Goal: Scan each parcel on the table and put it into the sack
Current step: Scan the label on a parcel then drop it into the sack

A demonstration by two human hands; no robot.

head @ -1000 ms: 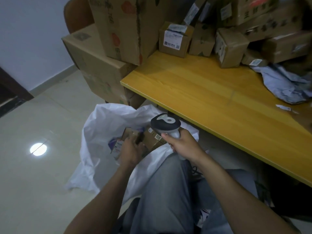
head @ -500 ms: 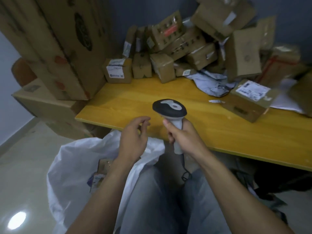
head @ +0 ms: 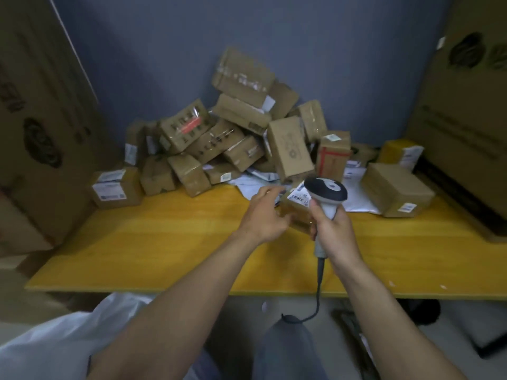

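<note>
Desk [head: 164, 242] front half bare to its near edge; parcel pile [head: 233, 138] crowds back centre. Right hand [head: 333, 229] grasps scanner [head: 326, 192], handle near-upright, head over centre-frame parcel [head: 297, 213], label up. Left hand [head: 263, 212] at parcel's left end, grip unclear. Sack [head: 55, 346] lower left.

Your left hand [head: 263, 212] has left the sack [head: 55, 344] and now meets a labelled parcel [head: 297, 207] on the bench [head: 164, 242]; your right hand [head: 333, 229] has carried the scanner [head: 325, 192] up beside it.
</note>
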